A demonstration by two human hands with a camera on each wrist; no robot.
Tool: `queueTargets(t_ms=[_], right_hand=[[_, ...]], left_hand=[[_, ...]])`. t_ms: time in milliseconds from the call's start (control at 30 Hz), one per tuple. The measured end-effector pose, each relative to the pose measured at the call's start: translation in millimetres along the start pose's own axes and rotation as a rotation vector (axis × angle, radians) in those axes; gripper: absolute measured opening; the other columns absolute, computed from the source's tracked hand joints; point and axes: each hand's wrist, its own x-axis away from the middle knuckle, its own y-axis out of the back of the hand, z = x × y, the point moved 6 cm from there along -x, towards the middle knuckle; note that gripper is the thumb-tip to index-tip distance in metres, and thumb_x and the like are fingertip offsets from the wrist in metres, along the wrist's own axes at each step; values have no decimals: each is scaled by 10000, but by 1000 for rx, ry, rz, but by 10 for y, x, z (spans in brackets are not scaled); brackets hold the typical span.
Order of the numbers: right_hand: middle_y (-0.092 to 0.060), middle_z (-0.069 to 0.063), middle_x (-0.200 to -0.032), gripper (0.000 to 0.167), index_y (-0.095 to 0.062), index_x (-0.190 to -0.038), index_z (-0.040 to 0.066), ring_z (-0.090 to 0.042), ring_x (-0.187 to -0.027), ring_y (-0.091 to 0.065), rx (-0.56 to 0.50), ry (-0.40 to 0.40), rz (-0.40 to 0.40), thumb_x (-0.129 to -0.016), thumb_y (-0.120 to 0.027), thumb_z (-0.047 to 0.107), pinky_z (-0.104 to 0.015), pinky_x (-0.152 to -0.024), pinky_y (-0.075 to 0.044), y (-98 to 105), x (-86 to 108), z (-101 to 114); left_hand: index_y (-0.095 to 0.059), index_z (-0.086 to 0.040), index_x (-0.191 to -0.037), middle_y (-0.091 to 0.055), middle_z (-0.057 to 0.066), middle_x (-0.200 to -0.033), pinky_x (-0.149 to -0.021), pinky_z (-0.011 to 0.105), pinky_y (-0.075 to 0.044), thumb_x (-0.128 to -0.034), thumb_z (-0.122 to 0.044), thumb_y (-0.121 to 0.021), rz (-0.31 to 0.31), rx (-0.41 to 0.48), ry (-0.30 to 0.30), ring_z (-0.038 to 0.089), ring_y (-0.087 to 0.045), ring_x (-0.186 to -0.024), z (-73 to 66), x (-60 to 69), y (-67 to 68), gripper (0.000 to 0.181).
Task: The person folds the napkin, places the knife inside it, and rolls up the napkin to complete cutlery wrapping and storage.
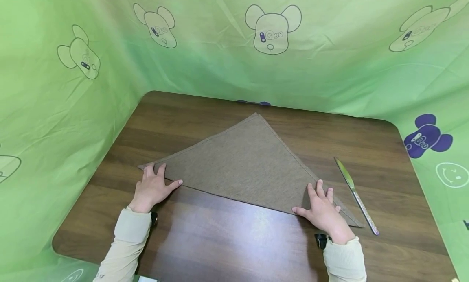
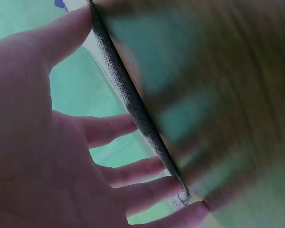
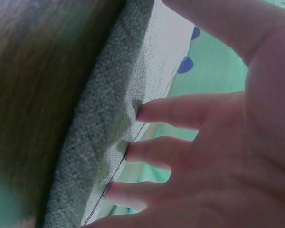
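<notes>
Cloth (image 1: 238, 164): A plain grey-brown piece with a fine woven texture, greyer in the wrist views, is doubled into a broad triangle.
Near edge: The long side, a smooth fold, slants down from left to right in the head view and looks softly rounded from the left wrist.
Far corner: The peak points away from the person, with two layers slightly out of line at the tip.
Stitched sides: A narrow hem follows both sloping edges down from the peak.
End corners: Both taper to slim points, the right one lying nearer the person.
Position: The cloth is spread nearly flat across the middle of the wood-grained surface (image 1: 205, 237).
</notes>
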Motion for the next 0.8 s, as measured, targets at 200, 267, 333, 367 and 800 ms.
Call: queueTargets(t_ms=[200,267,333,367,800], right_hand=[[-3,-403,-1517,1006,-206,-1472,-110,-680,-1332,10,-6,-6,-1,-831,-695,492,-855,-897,-144,10,-2,-3],[-6,-403,-1518,1007,-207,-1473,-109,-678,-1332,6,-6,-8,-1,-830,-697,490,-850,-902,-150,17,-3,-4],[-18,-405,-1516,1007,-212,-1472,-108,-678,-1331,-5,-3,-9,-6,-826,-702,489,-846,-906,-160,31,-4,-4],[-24,-405,-1515,1006,-216,-1471,-106,-677,-1331,-11,-2,-9,-10,-824,-704,489,-843,-909,-165,39,-5,-5],[-388,-424,-1285,718,-432,-1352,-87,-639,-1101,-369,77,-8,-235,-843,-704,340,-733,-828,-389,431,67,-310]], left_hand=[[-267,26,-1486,-143,370,-1494,-944,735,-320,-888,-586,-556,5,10,11,513,-187,-1383,0,-18,6,903],[-266,24,-1488,-141,369,-1496,-945,740,-315,-889,-586,-555,4,10,11,513,-184,-1386,2,-25,5,903],[-262,20,-1491,-134,365,-1501,-946,748,-304,-889,-590,-552,5,13,11,512,-176,-1389,-2,-34,4,905],[-259,18,-1494,-131,363,-1502,-948,753,-297,-890,-592,-550,5,14,10,513,-172,-1390,-6,-40,5,907],[-404,78,-1399,-281,411,-1438,-975,715,-323,-894,-408,-639,-107,3,-90,562,-293,-1331,-169,-17,81,739]])
